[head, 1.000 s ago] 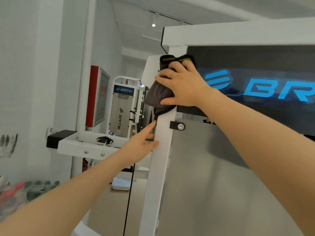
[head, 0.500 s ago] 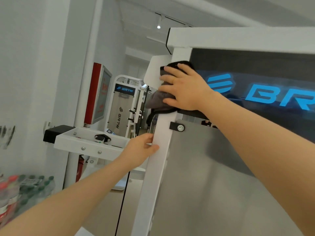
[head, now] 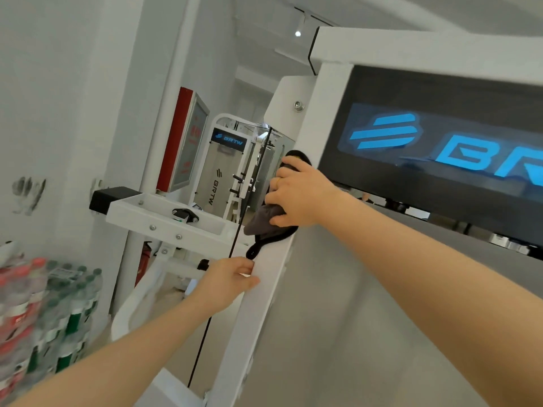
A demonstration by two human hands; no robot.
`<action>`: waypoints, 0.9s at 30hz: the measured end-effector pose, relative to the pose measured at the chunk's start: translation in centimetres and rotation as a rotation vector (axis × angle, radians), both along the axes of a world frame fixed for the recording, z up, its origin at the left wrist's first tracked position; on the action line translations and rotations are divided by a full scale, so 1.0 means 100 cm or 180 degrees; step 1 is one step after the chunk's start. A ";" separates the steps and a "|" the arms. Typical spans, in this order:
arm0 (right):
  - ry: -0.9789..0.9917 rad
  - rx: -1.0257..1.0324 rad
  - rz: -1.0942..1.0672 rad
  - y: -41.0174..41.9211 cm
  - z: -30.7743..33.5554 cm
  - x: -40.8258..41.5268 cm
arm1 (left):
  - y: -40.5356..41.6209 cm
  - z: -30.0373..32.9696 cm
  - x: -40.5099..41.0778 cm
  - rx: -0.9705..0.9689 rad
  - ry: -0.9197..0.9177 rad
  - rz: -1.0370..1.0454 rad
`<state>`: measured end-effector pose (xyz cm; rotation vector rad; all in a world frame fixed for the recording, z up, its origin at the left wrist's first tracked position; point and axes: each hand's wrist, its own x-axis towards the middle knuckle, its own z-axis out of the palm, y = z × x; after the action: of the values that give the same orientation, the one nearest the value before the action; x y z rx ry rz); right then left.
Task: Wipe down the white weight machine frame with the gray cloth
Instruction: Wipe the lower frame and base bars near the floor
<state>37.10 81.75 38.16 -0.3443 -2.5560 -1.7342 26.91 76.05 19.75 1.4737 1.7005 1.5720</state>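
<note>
While the right hand (head: 296,195) pressed the gray cloth (head: 266,220) against the white upright post (head: 264,289) of the weight machine frame, its fingers curled over the bunched fabric, and a dark edge of the cloth hung out just below the palm. A ring showed on one finger of that hand. Lower on the same post, the left hand (head: 227,282) gripped the post's near edge, thumb on the front face and fingers wrapped behind it; it sat just under the cloth's dangling tip, apart from the right hand. A thin black cable (head: 235,242) ran down beside the post, passing just left of the cloth and behind the left hand. Above and to the right of the right hand, a dark panel (head: 440,136) carried blue lettering, under the frame's white top beam (head: 426,45). Beyond the left hand stood a white bracket arm (head: 164,221) with bolts, and farther off another white machine (head: 223,165). Below and left of the left forearm, packs of bottles (head: 44,312) lay blurred.
</note>
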 end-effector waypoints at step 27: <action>0.2776 0.0224 -0.0033 -0.009 0.078 -0.058 | 0.026 0.201 -0.100 0.1611 0.0392 -0.0916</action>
<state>31.32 80.85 45.97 -0.8737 -1.8482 -1.2526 16.92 78.65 39.82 1.9881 1.1175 1.8578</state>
